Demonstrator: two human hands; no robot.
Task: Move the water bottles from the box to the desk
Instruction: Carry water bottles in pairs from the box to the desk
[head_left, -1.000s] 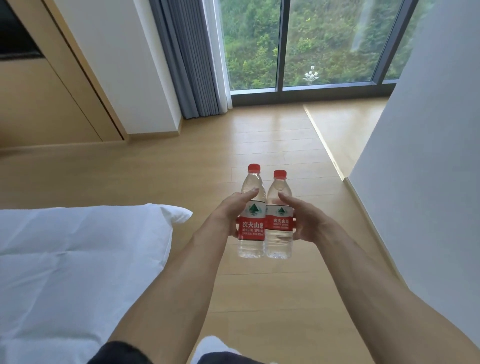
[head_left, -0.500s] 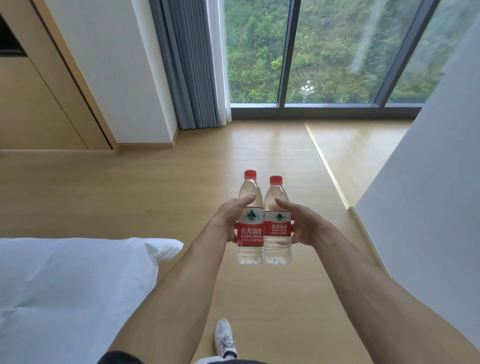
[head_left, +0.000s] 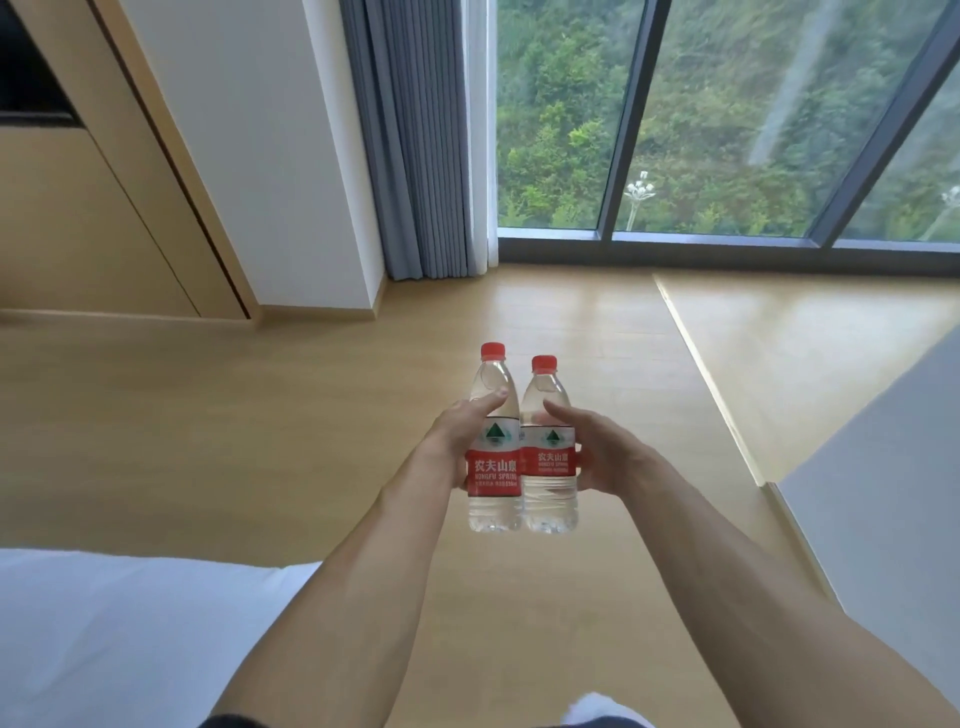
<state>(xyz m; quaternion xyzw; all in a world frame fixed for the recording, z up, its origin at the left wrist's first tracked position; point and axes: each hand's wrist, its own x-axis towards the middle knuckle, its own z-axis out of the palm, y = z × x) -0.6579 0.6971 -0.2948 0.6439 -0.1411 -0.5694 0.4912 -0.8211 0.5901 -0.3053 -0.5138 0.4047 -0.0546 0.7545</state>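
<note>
While the left hand (head_left: 451, 441) grips one water bottle (head_left: 493, 457) and the right hand (head_left: 597, 452) grips another (head_left: 549, 462), both upright, side by side and touching, wooden floor (head_left: 260, 415) spreads beneath, with a white bed (head_left: 130, 639) lower left and grey curtain (head_left: 415, 135) beside the window (head_left: 727, 114).

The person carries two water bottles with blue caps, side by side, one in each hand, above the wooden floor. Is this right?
Not quite: the caps are red, not blue, as the head view shows. The left hand and right hand do hold the left bottle and right bottle side by side above the wooden floor.
</note>
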